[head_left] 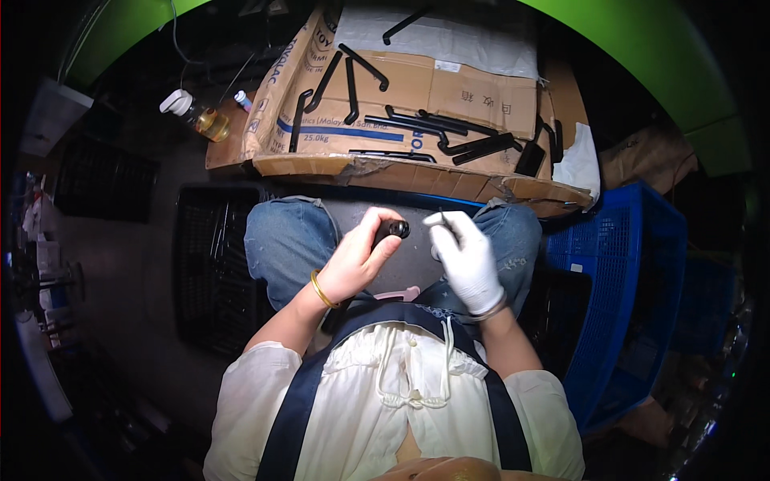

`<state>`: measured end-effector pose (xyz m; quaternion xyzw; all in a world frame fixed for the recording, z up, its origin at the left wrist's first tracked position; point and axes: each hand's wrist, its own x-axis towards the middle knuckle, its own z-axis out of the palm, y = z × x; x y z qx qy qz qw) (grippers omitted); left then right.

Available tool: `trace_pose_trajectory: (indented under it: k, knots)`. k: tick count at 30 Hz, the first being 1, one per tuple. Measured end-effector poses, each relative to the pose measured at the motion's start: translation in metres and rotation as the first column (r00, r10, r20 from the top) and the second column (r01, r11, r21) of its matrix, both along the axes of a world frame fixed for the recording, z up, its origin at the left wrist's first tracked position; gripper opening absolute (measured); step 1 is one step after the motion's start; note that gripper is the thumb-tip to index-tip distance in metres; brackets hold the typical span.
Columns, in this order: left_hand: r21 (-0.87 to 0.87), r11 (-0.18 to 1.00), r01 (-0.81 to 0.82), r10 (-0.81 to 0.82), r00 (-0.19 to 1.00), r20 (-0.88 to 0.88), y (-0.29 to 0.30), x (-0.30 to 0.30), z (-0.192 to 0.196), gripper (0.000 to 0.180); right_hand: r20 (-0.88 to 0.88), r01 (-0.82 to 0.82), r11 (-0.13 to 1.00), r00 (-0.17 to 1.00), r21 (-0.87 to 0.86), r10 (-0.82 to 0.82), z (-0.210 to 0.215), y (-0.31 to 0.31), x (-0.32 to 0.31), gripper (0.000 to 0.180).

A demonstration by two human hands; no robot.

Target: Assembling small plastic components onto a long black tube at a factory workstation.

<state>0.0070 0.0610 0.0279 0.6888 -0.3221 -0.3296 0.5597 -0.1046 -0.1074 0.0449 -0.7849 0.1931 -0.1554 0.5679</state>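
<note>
My bare left hand point(365, 250), with a gold bangle at the wrist, is closed around a black plastic part point(398, 229) whose round, hollow end points toward my right hand. My right hand point(465, 260) wears a white glove and is just right of that part, not touching it. Its thumb and fingers are pinched together; a thin dark tip shows at the fingertips, too small to name. Beyond my knees, several long black bent-end plastic parts point(350, 90) lie loose on cardboard in an open box point(337, 167).
A blue plastic crate point(618, 240) stands at my right. Dark crates point(216, 272) are at my left, one holding black pieces. Left of the box are a clear bottle point(210, 124) with a white lid and amber liquid, and a small white-and-blue tube point(243, 99).
</note>
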Motion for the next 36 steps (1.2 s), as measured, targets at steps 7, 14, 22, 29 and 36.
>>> trace_pose_trajectory:
  k: [7,14,22,29,36]
  knots:
    - [-0.146,0.986,-0.085,0.127,0.945,0.302,-0.023,0.000,-0.007,0.027,0.133,0.020,0.993,0.990,0.113,-0.035,0.007,0.014,0.014,0.016]
    - [-0.242,0.961,0.136,-0.254,0.783,-0.568,-0.010,0.003,-0.013,0.030,0.055,-0.246,0.961,0.966,-0.123,0.254,0.008,-0.003,0.003,0.019]
    - [-0.255,0.962,0.098,-0.180,0.930,-0.320,-0.005,0.010,-0.017,0.046,0.049,-0.087,0.995,0.995,0.053,0.085,0.017,0.010,0.005,0.013]
    - [-0.447,0.894,-0.010,-0.023,0.997,-0.069,0.002,-0.002,-0.038,0.031,-0.035,-0.214,0.977,0.976,0.018,0.214,0.024,0.029,-0.008,0.010]
    - [-0.469,0.882,-0.044,0.085,0.994,0.068,0.008,-0.001,-0.042,0.033,-0.060,-0.269,0.944,0.963,-0.192,0.262,0.031,0.042,-0.002,0.008]
